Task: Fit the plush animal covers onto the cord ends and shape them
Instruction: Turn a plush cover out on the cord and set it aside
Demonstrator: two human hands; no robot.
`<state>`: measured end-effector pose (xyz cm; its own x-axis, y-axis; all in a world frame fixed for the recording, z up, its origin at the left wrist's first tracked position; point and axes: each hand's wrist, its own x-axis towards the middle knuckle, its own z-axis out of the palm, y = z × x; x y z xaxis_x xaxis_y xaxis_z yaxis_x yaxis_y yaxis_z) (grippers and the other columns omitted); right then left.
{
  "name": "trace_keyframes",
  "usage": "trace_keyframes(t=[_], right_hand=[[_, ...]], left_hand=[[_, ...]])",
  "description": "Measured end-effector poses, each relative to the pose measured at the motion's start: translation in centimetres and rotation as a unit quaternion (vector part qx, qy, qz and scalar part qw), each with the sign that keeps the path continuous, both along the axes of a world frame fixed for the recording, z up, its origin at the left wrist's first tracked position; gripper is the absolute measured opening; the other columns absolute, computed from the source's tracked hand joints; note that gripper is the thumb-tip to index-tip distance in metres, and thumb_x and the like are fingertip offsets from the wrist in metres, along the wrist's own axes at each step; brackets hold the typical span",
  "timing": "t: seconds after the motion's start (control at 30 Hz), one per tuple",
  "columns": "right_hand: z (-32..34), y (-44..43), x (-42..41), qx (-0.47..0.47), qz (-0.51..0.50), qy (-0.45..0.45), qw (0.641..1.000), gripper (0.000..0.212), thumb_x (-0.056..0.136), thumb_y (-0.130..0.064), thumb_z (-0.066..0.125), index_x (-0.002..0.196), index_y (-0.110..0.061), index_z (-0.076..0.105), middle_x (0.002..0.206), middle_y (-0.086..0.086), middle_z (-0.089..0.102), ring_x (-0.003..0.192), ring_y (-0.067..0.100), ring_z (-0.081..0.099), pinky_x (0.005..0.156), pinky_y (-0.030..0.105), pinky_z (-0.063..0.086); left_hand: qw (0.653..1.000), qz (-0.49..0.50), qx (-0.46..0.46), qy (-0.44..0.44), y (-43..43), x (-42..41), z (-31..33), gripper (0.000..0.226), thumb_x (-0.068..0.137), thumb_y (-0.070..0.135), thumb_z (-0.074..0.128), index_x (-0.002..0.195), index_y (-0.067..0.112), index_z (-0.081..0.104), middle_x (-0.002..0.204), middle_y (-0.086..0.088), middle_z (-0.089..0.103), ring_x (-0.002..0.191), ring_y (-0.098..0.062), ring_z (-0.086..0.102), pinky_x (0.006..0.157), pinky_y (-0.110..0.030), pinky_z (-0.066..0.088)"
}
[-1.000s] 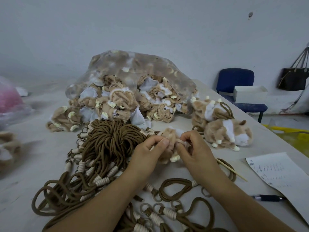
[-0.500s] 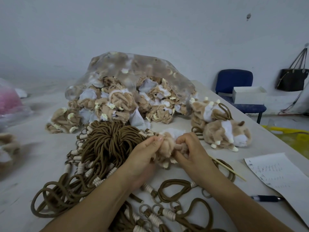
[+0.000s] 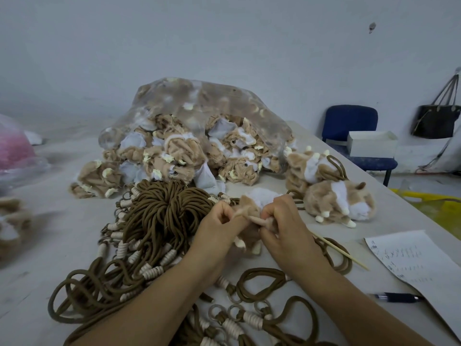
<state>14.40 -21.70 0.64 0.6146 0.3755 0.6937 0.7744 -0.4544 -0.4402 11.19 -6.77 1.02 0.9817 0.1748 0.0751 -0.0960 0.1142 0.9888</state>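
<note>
A tan and white plush animal cover [image 3: 252,208] is held just above the table between both hands. My left hand [image 3: 219,228] pinches its left side with fingers closed. My right hand [image 3: 282,221] grips its right side, a thin tan limb sticking out between the hands. A big bundle of brown cords [image 3: 164,216] with cream wrapped ends and rings lies left of my hands. Two finished plush animals [image 3: 334,198] on cords rest to the right. More cord loops [image 3: 262,283] lie beneath my wrists.
A clear plastic bag [image 3: 199,116] spilling several unfitted covers sits behind the cords. A thin wooden stick [image 3: 341,252], a sheet of paper [image 3: 409,260] and a pen [image 3: 396,297] lie at the right. A blue chair [image 3: 349,121] with a white box stands beyond the table edge.
Both hands have turned and pulled the cover; the white belly now faces up behind my fingers and a tan limb has been drawn out between the hands.
</note>
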Motion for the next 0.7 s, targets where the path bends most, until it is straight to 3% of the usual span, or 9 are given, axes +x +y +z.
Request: trace_keyframes(t=[0.13,0.3,0.43,0.57,0.7], right_hand=[[-0.1,0.1,0.2,0.04,-0.003,0.051,0.998,0.04,0.08,0.01,0.058,0.081,-0.024,0.038,0.088,-0.009,0.036,0.071,0.0,0.038,0.061,0.015,0.036],[-0.3,-0.4,0.1,0.065,0.002,0.164,0.984,0.032,0.086,-0.001,0.055,0.082,-0.028,0.039,0.08,-0.004,0.045,0.066,0.001,0.04,0.057,0.013,0.035],[0.0,-0.5,0.1,0.081,0.012,0.22,0.972,0.026,0.087,-0.006,0.05,0.086,-0.031,0.044,0.074,-0.006,0.052,0.06,-0.001,0.045,0.053,0.015,0.038],[-0.1,-0.7,0.2,0.017,-0.011,0.199,0.98,0.015,0.087,-0.007,0.049,0.087,-0.022,0.045,0.074,0.002,0.053,0.059,0.003,0.043,0.053,0.019,0.033],[0.0,-0.9,0.6,0.029,-0.038,0.154,0.987,0.027,0.084,-0.003,0.051,0.083,-0.028,0.044,0.079,-0.006,0.051,0.069,0.002,0.046,0.057,0.012,0.034]], left_hand=[[0.983,-0.042,-0.178,0.008,0.1,0.3,0.5,0.028,0.072,0.009,0.076,0.079,0.01,0.049,0.064,-0.007,0.059,0.054,-0.015,0.052,0.045,-0.024,0.046],[0.978,-0.108,-0.165,0.068,0.2,0.2,0.8,0.024,0.069,0.017,0.071,0.087,0.01,0.057,0.073,-0.006,0.061,0.063,-0.013,0.056,0.051,-0.02,0.048],[0.951,-0.202,-0.205,0.114,0.4,-0.1,1.0,0.042,0.08,0.012,0.064,0.119,-0.001,0.063,0.096,-0.017,0.065,0.081,-0.021,0.064,0.072,-0.031,0.056],[0.945,-0.233,-0.192,0.13,0.7,-0.4,1.5,0.046,0.081,0.015,0.064,0.122,-0.005,0.06,0.102,-0.021,0.061,0.092,-0.025,0.061,0.083,-0.034,0.05],[0.952,-0.215,-0.169,0.135,0.9,-0.7,1.5,0.049,0.084,0.013,0.06,0.13,-0.006,0.053,0.111,-0.019,0.059,0.102,-0.027,0.055,0.1,-0.04,0.044]])
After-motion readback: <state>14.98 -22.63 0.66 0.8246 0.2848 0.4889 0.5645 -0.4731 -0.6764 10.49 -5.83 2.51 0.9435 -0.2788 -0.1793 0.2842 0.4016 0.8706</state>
